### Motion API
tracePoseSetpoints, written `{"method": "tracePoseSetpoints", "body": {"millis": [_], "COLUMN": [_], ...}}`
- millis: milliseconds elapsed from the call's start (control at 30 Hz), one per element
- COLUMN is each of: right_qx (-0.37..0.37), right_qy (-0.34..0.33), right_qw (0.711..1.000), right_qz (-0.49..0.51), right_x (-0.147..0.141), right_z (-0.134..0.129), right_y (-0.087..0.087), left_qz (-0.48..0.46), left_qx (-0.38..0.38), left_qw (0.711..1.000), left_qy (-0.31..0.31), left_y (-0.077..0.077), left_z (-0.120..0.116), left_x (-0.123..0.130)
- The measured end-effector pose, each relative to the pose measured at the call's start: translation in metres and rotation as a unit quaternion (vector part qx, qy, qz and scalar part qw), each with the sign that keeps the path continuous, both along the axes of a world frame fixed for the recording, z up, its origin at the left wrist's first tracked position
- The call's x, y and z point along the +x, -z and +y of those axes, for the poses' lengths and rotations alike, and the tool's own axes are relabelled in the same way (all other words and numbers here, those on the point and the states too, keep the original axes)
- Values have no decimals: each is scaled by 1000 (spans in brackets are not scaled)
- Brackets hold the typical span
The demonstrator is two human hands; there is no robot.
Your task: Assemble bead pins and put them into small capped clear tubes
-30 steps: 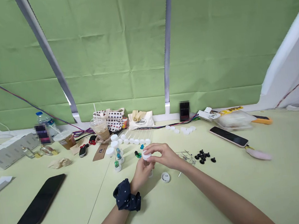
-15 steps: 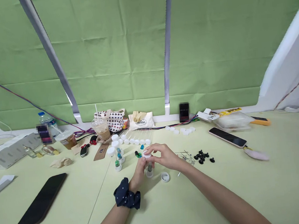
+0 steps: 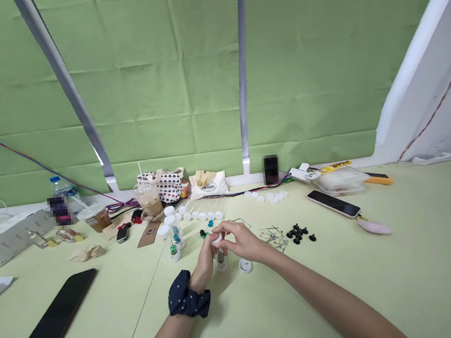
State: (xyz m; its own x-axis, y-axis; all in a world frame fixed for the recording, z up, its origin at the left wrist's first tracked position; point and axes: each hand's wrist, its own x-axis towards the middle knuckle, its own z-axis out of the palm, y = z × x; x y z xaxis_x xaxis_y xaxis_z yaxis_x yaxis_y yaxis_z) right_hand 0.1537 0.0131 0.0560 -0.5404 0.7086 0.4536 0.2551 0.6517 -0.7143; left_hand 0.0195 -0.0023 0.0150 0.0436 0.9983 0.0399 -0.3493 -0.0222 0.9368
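Near the middle of the table, a clear tube (image 3: 220, 259) stands upright with something dark inside. A white cap (image 3: 217, 239) sits at its top. My left hand (image 3: 203, 260) is closed around the tube's upper part, with the thumb by the cap. From the right, the fingers of my right hand (image 3: 238, 238) curl around the cap; their tips are partly hidden. An upturned white cap (image 3: 245, 265) lies just right of the tube. Several white-capped tubes (image 3: 174, 244) with green and blue pieces inside stand to the left. Beyond my fingers lies a small blue piece (image 3: 210, 223).
Loose metal pins (image 3: 274, 238) and black knob-like pieces (image 3: 297, 233) lie to the right. White caps (image 3: 202, 216) line up behind the hands. Phones lie at left (image 3: 58, 312) and right (image 3: 333, 204). An iced drink cup (image 3: 148, 198) stands at the back.
The whole scene has shifted a little left in view as the camera turned. Both hands stay on the capped tube, with the right fingers slightly more curled around the cap.
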Motion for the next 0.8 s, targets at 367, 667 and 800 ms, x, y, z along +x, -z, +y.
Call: {"method": "tracePoseSetpoints", "body": {"millis": [367,667,800], "right_qx": [-4,-43,-34], "right_qy": [18,-43,54], "right_qw": [1000,998,997], "right_qz": [19,-3,-38], "right_x": [-8,14,40], "right_z": [-9,-14,18], "right_y": [10,37,60], "left_qz": [-23,153,210], "left_qx": [-30,83,93], "left_qw": [998,981,945], "left_qy": [-44,-85,-235], "left_y": [-8,-7,-1], "left_z": [-3,-36,-49], "left_x": [1,-54,-104]}}
